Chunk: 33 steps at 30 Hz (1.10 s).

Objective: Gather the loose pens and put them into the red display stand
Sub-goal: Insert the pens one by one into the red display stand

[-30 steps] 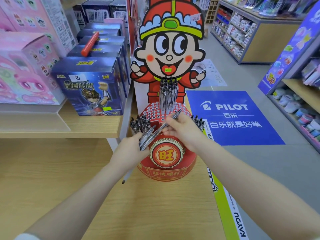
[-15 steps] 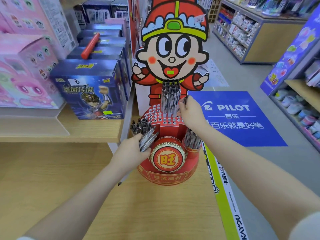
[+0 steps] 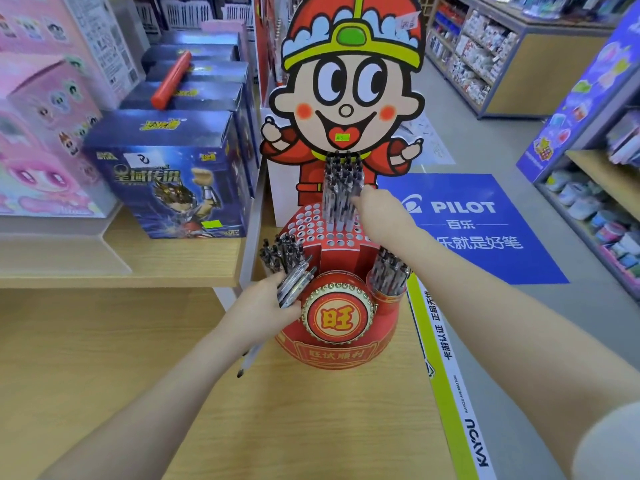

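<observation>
- Your right hand (image 3: 375, 216) has stayed at the standing pens (image 3: 341, 188) atop the red display stand (image 3: 341, 355); its finger grip can't be told.
- Your left hand (image 3: 263, 310), left of the stand, clutches a bundle of clear, black-tipped pens (image 3: 294, 284).

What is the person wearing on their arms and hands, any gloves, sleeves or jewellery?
Both hands are bare: no gloves, rings, watch or bracelets show on the left hand or the right hand. Both forearms are uncovered too. The only clothing in view is a pale, light-coloured sleeve on the right upper arm at the lower right corner; it looks plain, without visible markings.
</observation>
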Each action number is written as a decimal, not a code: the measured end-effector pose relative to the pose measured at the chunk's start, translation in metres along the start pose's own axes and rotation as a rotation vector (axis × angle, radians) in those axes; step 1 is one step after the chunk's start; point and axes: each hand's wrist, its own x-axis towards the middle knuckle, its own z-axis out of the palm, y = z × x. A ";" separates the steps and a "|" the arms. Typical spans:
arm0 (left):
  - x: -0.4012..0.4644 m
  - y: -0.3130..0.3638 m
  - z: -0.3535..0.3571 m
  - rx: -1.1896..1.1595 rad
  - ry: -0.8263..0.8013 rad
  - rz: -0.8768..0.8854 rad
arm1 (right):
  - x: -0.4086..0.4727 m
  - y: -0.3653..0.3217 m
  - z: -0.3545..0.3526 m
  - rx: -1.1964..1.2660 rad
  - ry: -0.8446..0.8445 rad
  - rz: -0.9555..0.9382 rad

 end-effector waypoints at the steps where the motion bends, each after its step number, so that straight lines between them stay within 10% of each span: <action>1: 0.000 0.000 0.001 0.001 -0.009 0.007 | 0.000 0.000 0.006 -0.008 -0.023 -0.001; 14: -0.002 0.005 -0.001 0.012 0.091 -0.032 | -0.014 -0.009 -0.012 0.330 0.023 0.229; 21: -0.006 0.004 0.000 0.032 0.078 -0.056 | -0.079 -0.039 -0.003 0.657 -0.256 -0.228; 33: -0.017 0.006 0.004 -0.009 0.064 -0.099 | -0.090 -0.010 -0.002 1.213 -0.191 0.025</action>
